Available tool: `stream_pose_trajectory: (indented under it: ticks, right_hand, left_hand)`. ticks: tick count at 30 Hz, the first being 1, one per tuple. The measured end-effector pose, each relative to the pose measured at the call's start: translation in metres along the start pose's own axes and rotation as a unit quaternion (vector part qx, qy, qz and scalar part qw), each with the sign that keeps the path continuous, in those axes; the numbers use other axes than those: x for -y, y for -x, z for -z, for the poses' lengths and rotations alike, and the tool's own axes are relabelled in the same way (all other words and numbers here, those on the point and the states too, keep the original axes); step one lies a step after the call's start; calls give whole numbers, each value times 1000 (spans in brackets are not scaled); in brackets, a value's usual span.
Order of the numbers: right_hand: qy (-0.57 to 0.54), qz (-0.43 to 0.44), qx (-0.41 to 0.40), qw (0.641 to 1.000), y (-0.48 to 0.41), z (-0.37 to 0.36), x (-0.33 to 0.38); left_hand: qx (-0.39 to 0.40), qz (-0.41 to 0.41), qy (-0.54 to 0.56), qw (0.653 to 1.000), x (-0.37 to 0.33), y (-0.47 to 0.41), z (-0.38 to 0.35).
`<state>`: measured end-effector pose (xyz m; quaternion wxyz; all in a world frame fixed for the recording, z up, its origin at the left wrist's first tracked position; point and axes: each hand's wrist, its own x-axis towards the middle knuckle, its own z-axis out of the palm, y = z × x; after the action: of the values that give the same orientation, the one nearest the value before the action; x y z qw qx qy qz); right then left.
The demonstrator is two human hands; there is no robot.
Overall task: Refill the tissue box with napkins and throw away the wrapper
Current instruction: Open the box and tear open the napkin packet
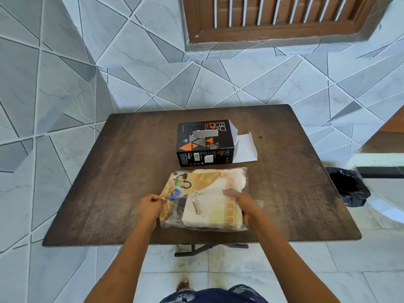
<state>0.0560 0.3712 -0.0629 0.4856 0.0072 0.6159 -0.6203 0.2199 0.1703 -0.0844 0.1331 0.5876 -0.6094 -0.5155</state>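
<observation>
A black tissue box [204, 142] with orange triangles stands on the dark wooden table [109, 182], its right end flap [244, 149] folded open and lying flat. In front of it lies a pack of napkins [209, 206] in a clear and yellow printed plastic wrapper [175, 189]. My left hand [150, 206] pinches the wrapper's left edge. My right hand [242, 202] lies on the pack's right side, fingers over the top and thumb at its near edge, gripping it.
A bin with a black liner [347, 186] stands on the floor just right of the table. Tiled wall rises behind the table, with a brown wooden shutter [273, 16] above. The table's metal leg [196, 250] shows under the front edge.
</observation>
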Motion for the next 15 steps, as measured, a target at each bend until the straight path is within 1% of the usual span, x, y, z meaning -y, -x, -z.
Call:
stream_pose_trajectory:
  ticks: [2, 7, 8, 9, 10, 11, 12, 13, 15]
  right_hand:
    - [-9, 8, 9, 1000, 0, 8, 2]
    - [-25, 22, 23, 999, 1, 12, 12]
    - [-23, 23, 23, 999, 1, 11, 13]
    - [-21, 21, 22, 999, 0, 9, 12]
    - [-23, 18, 22, 999, 0, 7, 11]
    - [-24, 16, 23, 999, -2, 4, 9]
    - [-24, 15, 24, 999, -2, 3, 8]
    - [-21, 17, 26, 999, -2, 2, 8]
    - [-7, 31, 36, 999, 1, 1, 11]
  left_hand:
    - [-50, 3, -17, 999, 0, -6, 17]
    - [-154, -1, -146, 977, -2, 1, 45]
    - [-176, -28, -164, 970, -3, 6, 43]
    - [-193, -90, -177, 961, -4, 12, 40]
    - [-194, -182, -185, 946, -4, 15, 34]
    - [-170, -271, -198, 926, -3, 18, 28]
    - [-120, -329, -224, 909, -2, 19, 19]
    - [-54, -341, -265, 901, -1, 19, 11]
    - [55, -275, -356, 892, 5, 15, 0]
